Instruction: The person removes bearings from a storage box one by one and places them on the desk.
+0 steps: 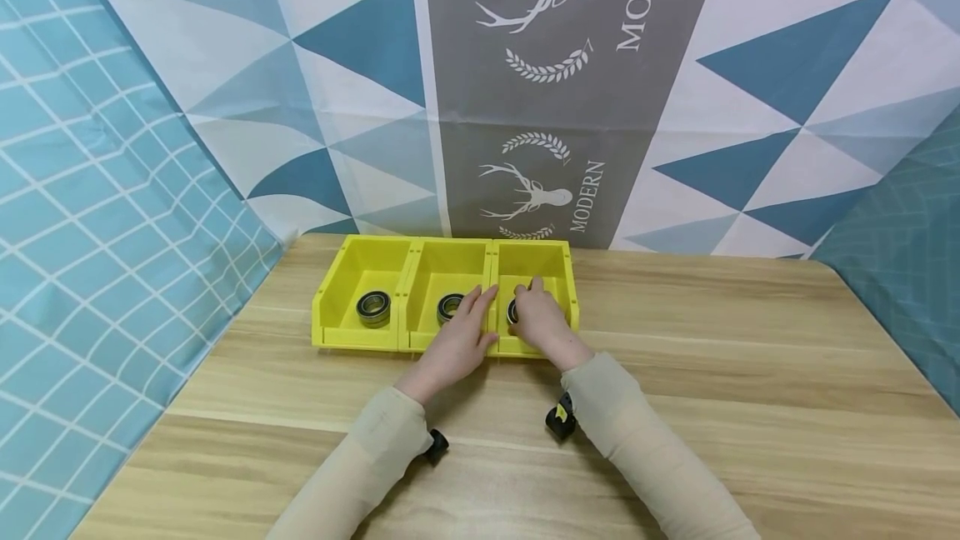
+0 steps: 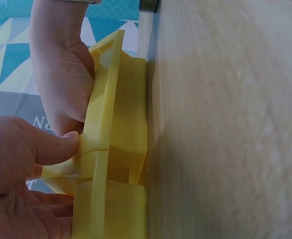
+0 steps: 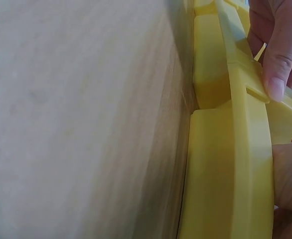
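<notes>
Three joined yellow bins (image 1: 408,340) stand on the table. The left one holds a ring-shaped ball bearing (image 1: 373,307), seemingly stacked on another; a bearing (image 1: 450,307) in the middle bin is partly covered by my left hand (image 1: 459,342). That hand grips the wall between the middle and right bins, its thumb (image 2: 61,148) at the front rim and its fingers across the wall. My right hand (image 1: 542,319) reaches down into the right bin with fingers curled at a bearing (image 1: 512,312), mostly hidden beneath it. A dark edge shows between thumb and finger.
A wooden table (image 1: 712,373) extends in front of the bins and to their right. Patterned cloth (image 1: 360,107) hangs close behind, and blue checked cloth (image 1: 90,215) at the left. Black wrist cameras (image 1: 561,419) hang under both sleeves.
</notes>
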### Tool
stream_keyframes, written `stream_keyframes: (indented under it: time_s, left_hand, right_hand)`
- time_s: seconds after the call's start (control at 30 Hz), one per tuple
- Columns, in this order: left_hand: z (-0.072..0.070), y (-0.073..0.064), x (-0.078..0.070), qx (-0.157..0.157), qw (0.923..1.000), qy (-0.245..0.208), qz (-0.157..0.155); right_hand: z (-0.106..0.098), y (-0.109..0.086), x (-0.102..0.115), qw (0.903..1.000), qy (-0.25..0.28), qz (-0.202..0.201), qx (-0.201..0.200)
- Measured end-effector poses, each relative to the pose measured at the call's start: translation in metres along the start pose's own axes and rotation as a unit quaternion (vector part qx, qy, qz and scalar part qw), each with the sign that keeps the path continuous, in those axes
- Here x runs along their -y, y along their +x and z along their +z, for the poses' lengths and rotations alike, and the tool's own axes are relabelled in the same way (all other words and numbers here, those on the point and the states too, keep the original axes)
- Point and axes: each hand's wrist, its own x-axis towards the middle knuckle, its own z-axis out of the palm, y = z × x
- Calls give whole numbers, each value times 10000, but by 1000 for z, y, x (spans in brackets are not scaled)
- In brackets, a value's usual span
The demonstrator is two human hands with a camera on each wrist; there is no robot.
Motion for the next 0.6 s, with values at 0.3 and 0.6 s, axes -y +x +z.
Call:
stream_keyframes:
  time_s: [0.3,0.6]
  left_hand:
    - [0,0,0,73,9999,-53,-58]
    - [-2,0,-1,73,9999,-68,-41]
  right_hand:
    - [1,0,-3,9990,434,-5,-65]
    - [0,-2,-7,9974,709,85,-76]
